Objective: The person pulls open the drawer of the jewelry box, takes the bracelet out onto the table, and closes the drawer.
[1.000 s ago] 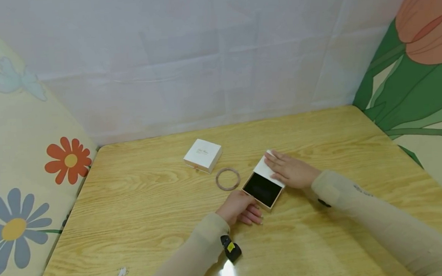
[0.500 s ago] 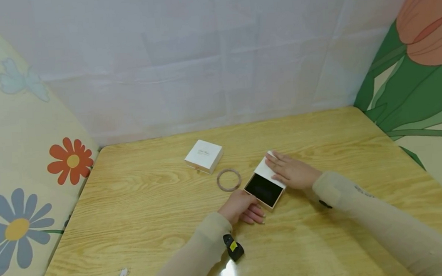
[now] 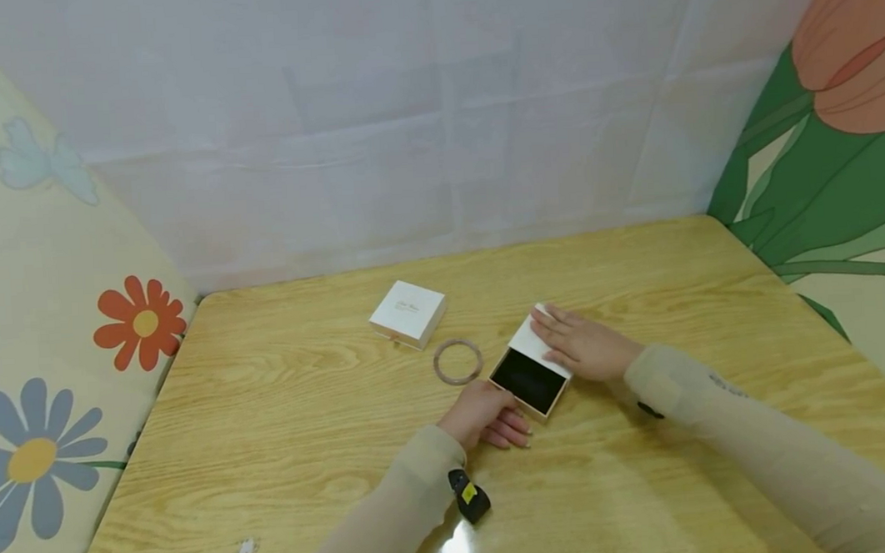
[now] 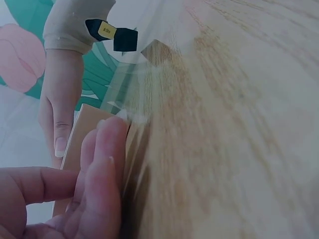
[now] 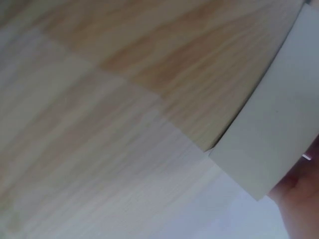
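Note:
A white slide-out jewelry box (image 3: 528,335) lies on the table with its drawer (image 3: 529,379) partly pulled out. Black lining shows inside the drawer. My left hand (image 3: 486,414) is at the drawer's front edge, thumb and bent fingers pinching there; the exact spot between them is hidden. In the left wrist view, my left hand (image 4: 94,184) covers part of the box's side (image 4: 82,132). My right hand (image 3: 585,344) rests with extended fingers on the white sleeve. The right wrist view shows the sleeve's pale side (image 5: 279,109) and part of my right hand (image 5: 301,194).
A ring-shaped bangle (image 3: 459,382) lies left of the drawer. Behind it stands a second white box (image 3: 408,310), shut, with small lettering on top. A small whitish scrap or mark (image 3: 244,552) is at the front left of the wooden table (image 3: 306,400).
The view shifts slightly at first. Both hands and the box stay in the same places, and the drawer is out by the same amount.

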